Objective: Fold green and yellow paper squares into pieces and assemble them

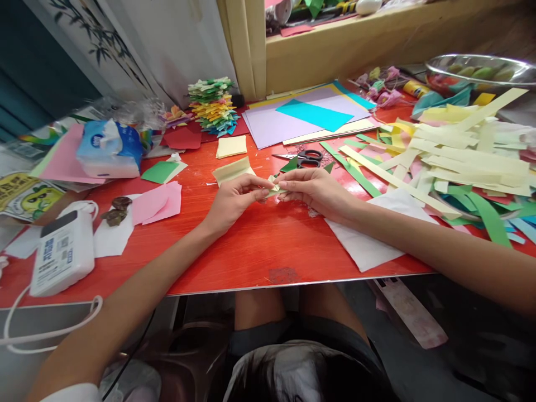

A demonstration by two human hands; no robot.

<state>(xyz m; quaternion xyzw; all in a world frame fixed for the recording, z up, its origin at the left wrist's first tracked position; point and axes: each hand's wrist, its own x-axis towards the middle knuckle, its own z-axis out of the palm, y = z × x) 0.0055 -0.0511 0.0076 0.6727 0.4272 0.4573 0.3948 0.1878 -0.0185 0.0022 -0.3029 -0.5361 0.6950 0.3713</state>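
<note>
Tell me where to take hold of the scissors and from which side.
Best by the black handles, probably from the right. The scissors lie on the table with their blades pointing left, so the loops offer themselves on the right. Green paper sits close by the blades, another reason to avoid that end.

head view only, from above the lap (260, 309), just behind the table's (251, 251) near edge, facing forward and down toward the far edge; left hand (235, 200) and right hand (320, 190) close, mid-frame.
</note>
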